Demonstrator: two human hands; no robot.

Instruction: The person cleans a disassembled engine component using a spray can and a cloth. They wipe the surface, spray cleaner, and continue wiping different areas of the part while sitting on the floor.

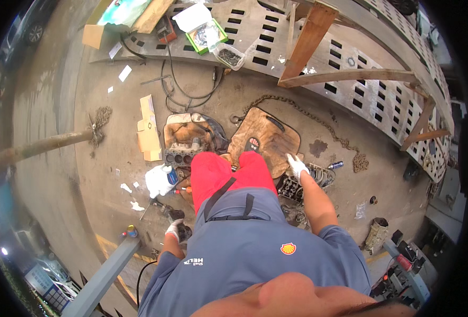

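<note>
My right hand [298, 167], in a white glove, is open with its fingers stretched toward the edge of a brown, stained board [276, 140] with a dark handle slot. Just below it lies a greasy metal engine part [291, 189]. At my left side my gloved left hand [173, 229] closes against a dark power tool [184, 231]; part of its fingers is hidden. An engine block [180, 157] with round bores sits before my left knee. Beside it is a white bag [157, 181] with a blue container [171, 175]. My sandalled foot [252, 144] rests on the board.
A rusty chain [318, 117] runs right of the board, with a blue can [336, 165] below. Cardboard [148, 129] lies left of the block. A perforated metal platform [345, 66] with wooden supports [308, 42] crosses the far side. A post [43, 145] stands left.
</note>
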